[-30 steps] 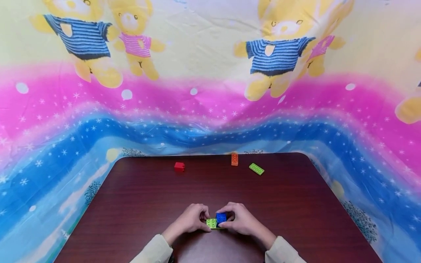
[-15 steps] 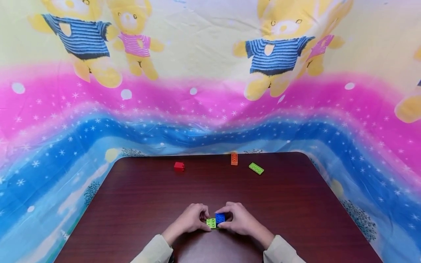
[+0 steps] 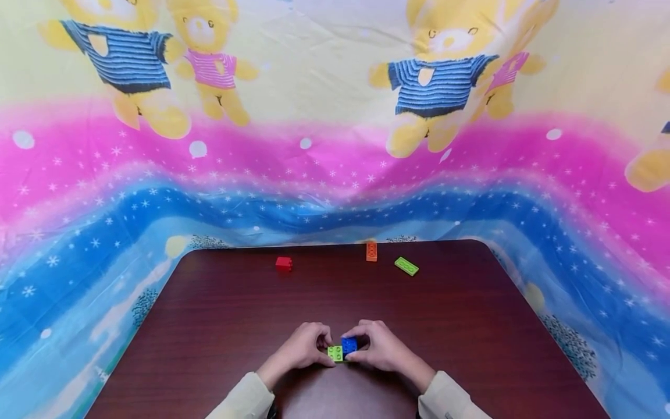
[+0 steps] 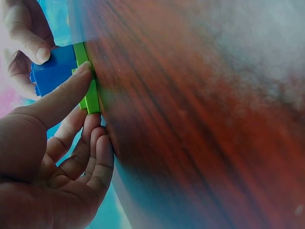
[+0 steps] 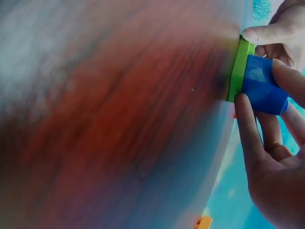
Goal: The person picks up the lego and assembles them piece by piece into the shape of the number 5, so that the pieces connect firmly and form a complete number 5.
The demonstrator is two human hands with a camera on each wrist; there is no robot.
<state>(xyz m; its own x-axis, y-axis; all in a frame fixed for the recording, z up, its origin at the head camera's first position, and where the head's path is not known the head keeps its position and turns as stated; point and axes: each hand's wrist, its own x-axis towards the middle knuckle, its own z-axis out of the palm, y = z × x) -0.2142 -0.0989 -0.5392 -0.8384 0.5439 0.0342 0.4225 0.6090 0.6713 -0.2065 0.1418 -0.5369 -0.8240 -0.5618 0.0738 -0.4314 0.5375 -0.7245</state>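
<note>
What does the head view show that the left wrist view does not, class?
Only the head view shows the red brick, orange brick, loose green plate and bear-print cloth. Only the left wrist view shows the left hand from close up, its thumb on the plate's edge. Both show the blue brick on the green plate, each hand touching them.
</note>
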